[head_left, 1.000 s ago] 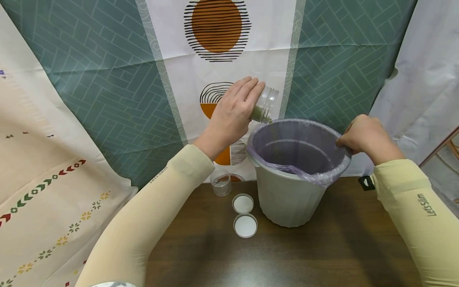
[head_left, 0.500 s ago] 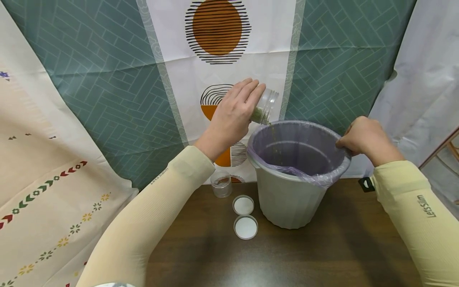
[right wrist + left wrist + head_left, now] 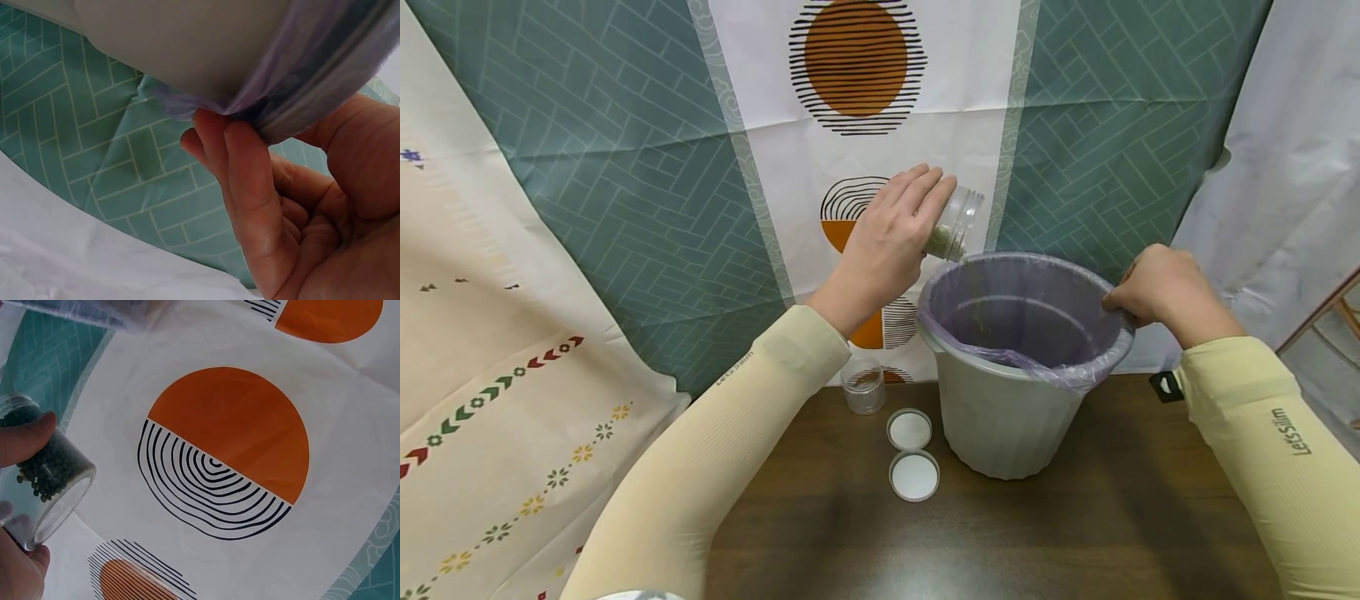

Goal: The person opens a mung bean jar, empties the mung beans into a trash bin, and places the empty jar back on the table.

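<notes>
My left hand holds a clear jar tipped on its side, mouth over the left rim of a grey trash can. Small round green beans, looking like mung beans, lie inside the jar, thumb and fingertips around it in the left wrist view. A thin, blurred trickle of beans falls into the can. A purple bag lines the can and folds over its rim. At the right rim, my right hand pinches can edge and bag; its fingers show below the rim in the right wrist view.
A second clear jar stands uncapped on the dark wooden table, left of the can. Two round lids with white insides lie in front of it. A patterned cloth hangs close behind.
Beans keep trickling from the tipped jar into the can, and the green heap near its mouth looks slightly smaller. Both hands stay almost in place.
</notes>
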Action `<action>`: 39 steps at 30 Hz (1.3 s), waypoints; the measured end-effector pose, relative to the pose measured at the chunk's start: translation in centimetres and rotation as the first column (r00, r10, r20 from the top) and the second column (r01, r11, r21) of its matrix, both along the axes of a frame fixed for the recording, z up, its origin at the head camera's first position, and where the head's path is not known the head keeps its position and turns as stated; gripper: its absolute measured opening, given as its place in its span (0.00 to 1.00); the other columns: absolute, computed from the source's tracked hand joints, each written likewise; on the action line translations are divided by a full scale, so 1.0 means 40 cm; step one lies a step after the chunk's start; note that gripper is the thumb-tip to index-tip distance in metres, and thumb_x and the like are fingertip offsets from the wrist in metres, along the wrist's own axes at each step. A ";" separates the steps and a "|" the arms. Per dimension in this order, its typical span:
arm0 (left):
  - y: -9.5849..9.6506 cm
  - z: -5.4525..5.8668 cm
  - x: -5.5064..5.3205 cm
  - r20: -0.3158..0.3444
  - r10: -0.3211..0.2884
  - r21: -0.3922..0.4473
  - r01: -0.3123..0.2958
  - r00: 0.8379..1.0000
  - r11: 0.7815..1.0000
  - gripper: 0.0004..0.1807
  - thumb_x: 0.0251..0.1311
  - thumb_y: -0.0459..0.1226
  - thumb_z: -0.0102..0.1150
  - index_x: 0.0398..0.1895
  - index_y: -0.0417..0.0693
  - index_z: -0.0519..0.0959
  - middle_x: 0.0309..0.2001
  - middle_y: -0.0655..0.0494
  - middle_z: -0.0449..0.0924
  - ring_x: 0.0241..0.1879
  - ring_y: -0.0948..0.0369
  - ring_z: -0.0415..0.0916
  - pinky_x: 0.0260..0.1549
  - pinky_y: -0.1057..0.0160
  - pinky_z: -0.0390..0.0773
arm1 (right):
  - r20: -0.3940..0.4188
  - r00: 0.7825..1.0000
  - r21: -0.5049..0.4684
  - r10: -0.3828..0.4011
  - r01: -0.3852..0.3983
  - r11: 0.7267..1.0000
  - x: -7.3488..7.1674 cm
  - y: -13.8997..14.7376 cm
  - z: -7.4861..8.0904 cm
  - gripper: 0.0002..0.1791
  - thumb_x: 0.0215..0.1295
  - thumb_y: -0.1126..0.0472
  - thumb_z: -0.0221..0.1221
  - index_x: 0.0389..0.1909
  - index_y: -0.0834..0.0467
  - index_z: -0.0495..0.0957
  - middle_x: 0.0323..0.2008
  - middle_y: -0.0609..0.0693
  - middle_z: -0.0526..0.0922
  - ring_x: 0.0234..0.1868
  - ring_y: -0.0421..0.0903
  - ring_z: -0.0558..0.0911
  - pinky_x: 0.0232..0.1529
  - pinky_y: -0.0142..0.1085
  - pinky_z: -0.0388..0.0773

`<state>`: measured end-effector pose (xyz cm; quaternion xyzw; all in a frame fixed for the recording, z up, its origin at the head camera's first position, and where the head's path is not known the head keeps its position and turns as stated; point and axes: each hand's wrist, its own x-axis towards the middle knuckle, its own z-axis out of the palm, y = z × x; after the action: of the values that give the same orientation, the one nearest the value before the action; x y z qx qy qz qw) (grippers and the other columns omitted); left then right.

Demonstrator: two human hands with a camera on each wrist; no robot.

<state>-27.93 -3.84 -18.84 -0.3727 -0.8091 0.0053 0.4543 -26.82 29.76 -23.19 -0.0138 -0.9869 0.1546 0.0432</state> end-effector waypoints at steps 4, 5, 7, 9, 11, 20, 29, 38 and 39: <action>-0.001 0.000 0.000 -0.002 0.001 -0.002 -0.001 1.000 1.000 0.28 0.58 0.27 0.50 0.64 0.41 0.66 0.63 0.45 0.69 0.66 0.51 0.63 0.70 0.61 0.55 | 0.001 1.000 0.008 0.002 -0.002 1.000 0.000 -0.001 0.001 0.14 0.46 0.50 0.65 0.18 0.58 0.86 0.13 0.48 0.82 0.30 0.57 0.79 0.24 0.41 0.74; -0.001 0.000 0.000 -0.004 0.000 -0.002 0.000 1.000 1.000 0.27 0.58 0.27 0.49 0.64 0.41 0.66 0.63 0.45 0.69 0.66 0.51 0.63 0.70 0.61 0.54 | 0.000 1.000 0.010 0.002 -0.002 1.000 0.001 -0.002 0.001 0.14 0.45 0.50 0.65 0.18 0.58 0.86 0.12 0.47 0.82 0.30 0.56 0.79 0.23 0.41 0.74; -0.001 0.001 0.000 -0.005 -0.001 -0.002 0.001 1.000 1.000 0.28 0.58 0.27 0.49 0.64 0.41 0.66 0.63 0.45 0.69 0.66 0.51 0.63 0.71 0.61 0.54 | -0.003 1.000 0.010 0.001 -0.001 1.000 0.002 -0.004 0.001 0.13 0.45 0.50 0.65 0.18 0.57 0.86 0.12 0.47 0.81 0.29 0.56 0.79 0.24 0.41 0.74; -0.001 0.002 0.000 -0.007 -0.002 -0.001 0.002 1.000 1.000 0.28 0.57 0.27 0.50 0.64 0.41 0.66 0.63 0.45 0.69 0.66 0.51 0.63 0.71 0.61 0.54 | -0.005 1.000 0.013 0.001 -0.001 1.000 0.002 -0.004 0.001 0.13 0.45 0.50 0.65 0.18 0.58 0.86 0.12 0.47 0.82 0.29 0.55 0.79 0.25 0.42 0.75; -0.001 0.002 0.001 -0.009 -0.003 -0.001 0.003 1.000 1.000 0.28 0.57 0.27 0.50 0.64 0.41 0.66 0.63 0.45 0.69 0.66 0.51 0.63 0.70 0.61 0.54 | -0.007 1.000 0.015 0.002 -0.001 1.000 0.001 -0.004 0.000 0.13 0.45 0.50 0.66 0.19 0.58 0.86 0.12 0.47 0.82 0.29 0.55 0.79 0.26 0.43 0.75; 0.001 0.004 0.006 -0.012 0.011 -0.025 -0.011 1.000 1.000 0.29 0.56 0.25 0.48 0.65 0.41 0.65 0.63 0.45 0.69 0.66 0.51 0.62 0.70 0.61 0.54 | -0.010 1.000 0.006 -0.011 0.011 1.000 0.001 -0.002 -0.001 0.13 0.44 0.50 0.66 0.17 0.57 0.86 0.12 0.47 0.81 0.30 0.57 0.78 0.22 0.40 0.73; 0.003 0.001 0.006 -0.018 0.026 -0.043 -0.027 0.999 0.999 0.31 0.53 0.23 0.47 0.65 0.41 0.65 0.63 0.44 0.68 0.67 0.51 0.60 0.71 0.61 0.54 | -0.020 1.000 0.013 -0.008 0.008 1.000 0.002 -0.003 -0.001 0.13 0.44 0.51 0.66 0.14 0.56 0.84 0.11 0.47 0.81 0.30 0.57 0.78 0.21 0.38 0.72; 0.007 -0.001 0.006 -0.012 0.040 -0.053 -0.040 0.999 0.998 0.33 0.52 0.23 0.49 0.66 0.41 0.63 0.65 0.44 0.66 0.68 0.50 0.58 0.71 0.60 0.52 | -0.012 1.000 -0.003 -0.013 0.013 1.000 0.006 -0.007 -0.001 0.13 0.45 0.52 0.65 0.12 0.57 0.83 0.12 0.47 0.81 0.24 0.52 0.79 0.20 0.39 0.73; 0.008 -0.001 0.005 -0.015 0.039 -0.054 -0.040 0.999 0.998 0.33 0.52 0.23 0.49 0.66 0.41 0.63 0.65 0.44 0.66 0.68 0.50 0.58 0.71 0.60 0.52 | -0.010 1.000 -0.009 -0.016 0.016 1.000 0.007 -0.008 -0.001 0.13 0.45 0.52 0.65 0.12 0.57 0.83 0.12 0.47 0.81 0.23 0.51 0.79 0.20 0.39 0.72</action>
<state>-27.72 -3.53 -18.86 -0.3689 -0.8126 0.0387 0.4494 -26.54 29.46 -23.23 -0.0211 -0.9859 0.1588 0.0493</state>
